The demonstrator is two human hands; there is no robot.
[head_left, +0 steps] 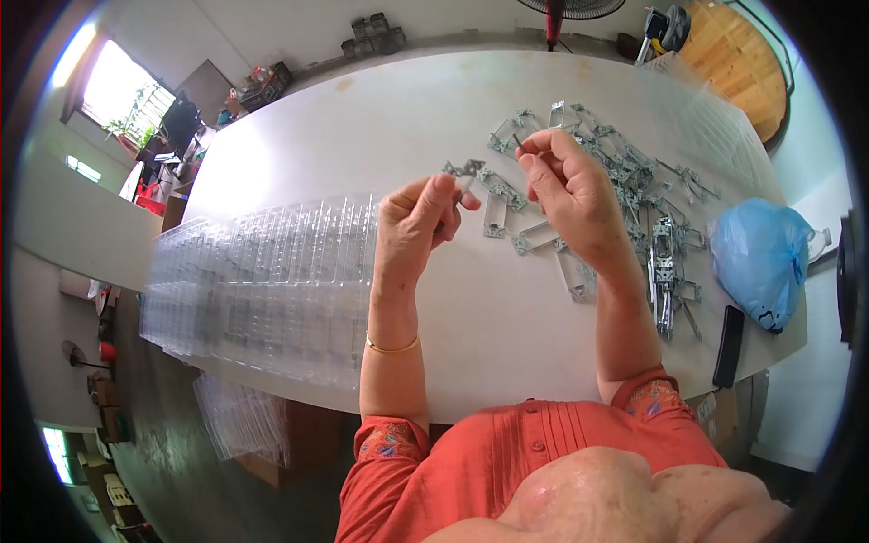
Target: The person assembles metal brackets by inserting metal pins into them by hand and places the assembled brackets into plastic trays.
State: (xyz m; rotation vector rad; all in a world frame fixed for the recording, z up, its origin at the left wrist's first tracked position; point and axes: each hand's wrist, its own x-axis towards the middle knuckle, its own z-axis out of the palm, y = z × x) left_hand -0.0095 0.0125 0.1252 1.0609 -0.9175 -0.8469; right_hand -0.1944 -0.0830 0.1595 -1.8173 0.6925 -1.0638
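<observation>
Raised over the white table [471, 317], my left hand [418, 217] pinches a small grey metal bracket [468, 169] between thumb and fingers. To its right, my right hand [570, 185] is closed, with a short thin dark piece [518, 142] showing at its fingertips; what exactly it is cannot be made out. Grey metal brackets and frames [634, 176] lie in a loose pile behind and right of my right hand. A few of the frames [496, 215] lie between my two hands.
Stacked clear plastic trays [262, 290] cover the table's left part. More clear trays [715, 113] stand at the back right. A blue plastic bag [759, 258] and a black phone [729, 347] lie at the right edge. A fan [555, 11] stands behind the table.
</observation>
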